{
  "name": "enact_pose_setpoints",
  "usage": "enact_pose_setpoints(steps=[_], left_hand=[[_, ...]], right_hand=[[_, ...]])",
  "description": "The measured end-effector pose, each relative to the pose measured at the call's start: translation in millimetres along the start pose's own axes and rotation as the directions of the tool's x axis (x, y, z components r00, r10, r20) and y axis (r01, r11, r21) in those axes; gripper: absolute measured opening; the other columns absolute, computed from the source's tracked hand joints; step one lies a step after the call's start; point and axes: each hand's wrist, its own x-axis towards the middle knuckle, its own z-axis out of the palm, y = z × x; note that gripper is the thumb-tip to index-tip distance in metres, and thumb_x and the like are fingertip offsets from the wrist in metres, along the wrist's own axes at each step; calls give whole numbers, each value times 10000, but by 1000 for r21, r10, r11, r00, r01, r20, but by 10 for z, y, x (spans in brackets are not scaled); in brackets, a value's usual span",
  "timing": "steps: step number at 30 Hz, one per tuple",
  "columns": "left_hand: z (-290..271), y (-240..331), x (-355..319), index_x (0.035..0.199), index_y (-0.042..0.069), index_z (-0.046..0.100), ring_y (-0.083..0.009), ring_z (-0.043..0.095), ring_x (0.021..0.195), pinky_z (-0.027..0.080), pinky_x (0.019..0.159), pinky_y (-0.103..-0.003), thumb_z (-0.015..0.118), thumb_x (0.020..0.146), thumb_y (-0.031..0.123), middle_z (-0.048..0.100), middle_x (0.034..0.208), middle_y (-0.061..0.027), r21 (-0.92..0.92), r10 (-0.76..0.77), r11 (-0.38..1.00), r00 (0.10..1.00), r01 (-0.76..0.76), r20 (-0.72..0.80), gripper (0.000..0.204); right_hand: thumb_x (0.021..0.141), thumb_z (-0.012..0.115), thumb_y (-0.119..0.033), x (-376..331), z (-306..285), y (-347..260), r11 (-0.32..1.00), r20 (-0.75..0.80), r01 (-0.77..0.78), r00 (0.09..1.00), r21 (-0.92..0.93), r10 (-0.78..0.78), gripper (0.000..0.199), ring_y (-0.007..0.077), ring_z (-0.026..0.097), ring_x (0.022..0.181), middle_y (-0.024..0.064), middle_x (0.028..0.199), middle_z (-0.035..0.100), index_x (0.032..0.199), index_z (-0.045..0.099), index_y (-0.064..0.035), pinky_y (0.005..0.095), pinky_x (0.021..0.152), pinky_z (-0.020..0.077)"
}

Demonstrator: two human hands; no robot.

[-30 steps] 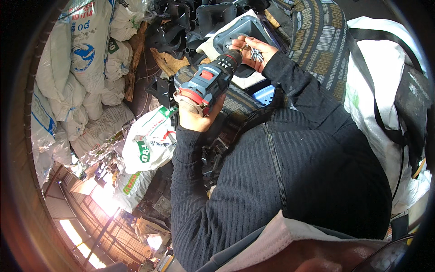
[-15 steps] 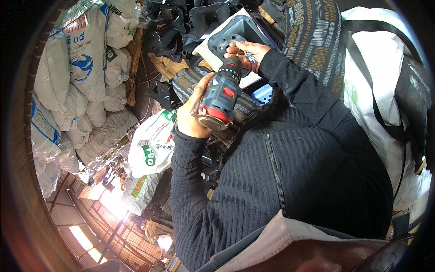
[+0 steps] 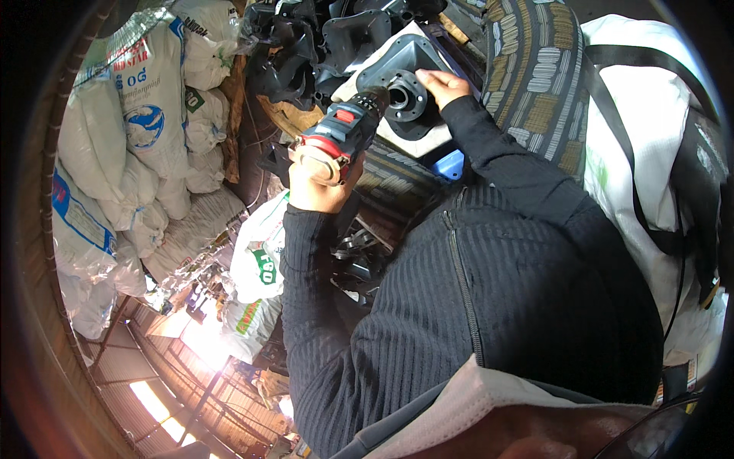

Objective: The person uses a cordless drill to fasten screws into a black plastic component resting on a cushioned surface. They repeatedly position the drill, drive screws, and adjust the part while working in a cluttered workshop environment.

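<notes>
My left hand (image 3: 325, 187) grips a cordless drill (image 3: 336, 138) with a dark grey body and a red ring. Its chuck points up and right toward a round black flange (image 3: 409, 98) with holes around its rim. This flange sits on a dark plastic housing (image 3: 417, 53) with a squarish rim. On the far right side of the flange is my right hand (image 3: 447, 88), its fingers closed together and the fingertips at the flange's edge. Whatever the fingers hold is hidden. The drill's tip is also hidden behind the chuck.
Several similar black plastic housings (image 3: 352, 38) are heaped beyond. A patterned cushion (image 3: 531, 76) lies at the right, beside a white bag (image 3: 642, 115) with black straps. White sacks (image 3: 145, 107) are stacked at the left. A blue plastic piece (image 3: 449, 164) lies below the housing.
A black flange now shows on the housing. The drill has moved left and slightly down. My right hand has left the chuck for the flange's edge; the silvery screws in it no longer show.
</notes>
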Motion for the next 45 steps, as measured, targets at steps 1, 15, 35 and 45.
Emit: enact_pose_setpoints(steps=[1, 15, 35, 45], left_hand=[[15, -21, 49, 1042, 20, 633, -195, 654, 835, 518, 740, -330, 734, 737, 70, 672, 941, -87, -16, -51, 999, 998, 52, 35, 325], [-162, -165, 678, 1026, 59, 618, -315, 663, 830, 529, 743, -365, 716, 715, 151, 663, 891, -135, 68, 91, 991, 944, -118, 317, 339], [46, -233, 570, 1064, 50, 629, -297, 653, 866, 524, 757, -372, 701, 717, 78, 662, 957, -132, 267, 22, 956, 940, -119, 341, 356], [813, -153, -1125, 1372, 112, 398, -355, 641, 876, 532, 762, -427, 723, 693, 135, 635, 990, -182, -148, -142, 979, 990, 140, -6, 753]], right_hand=[[836, 726, -319, -31, 7, -17, 994, -5, -43, 999, -99, 43, 402, 127, 637, 873, 54, 971, 705, 1097, 676, -18, 255, 813, 487], [820, 739, -302, -120, 80, -120, 972, 66, -72, 994, -224, 89, 326, 30, 535, 592, -21, 681, 630, 999, 701, -33, 212, 553, 436], [837, 704, -300, -196, 60, -315, 924, 82, 3, 996, -384, 31, 284, 59, 534, 552, 32, 647, 633, 975, 694, -53, 250, 530, 433], [831, 747, -201, 119, 63, -564, 980, 189, -200, 963, 16, 193, 313, 17, 363, 415, -21, 677, 581, 1079, 637, -43, 199, 366, 275]])
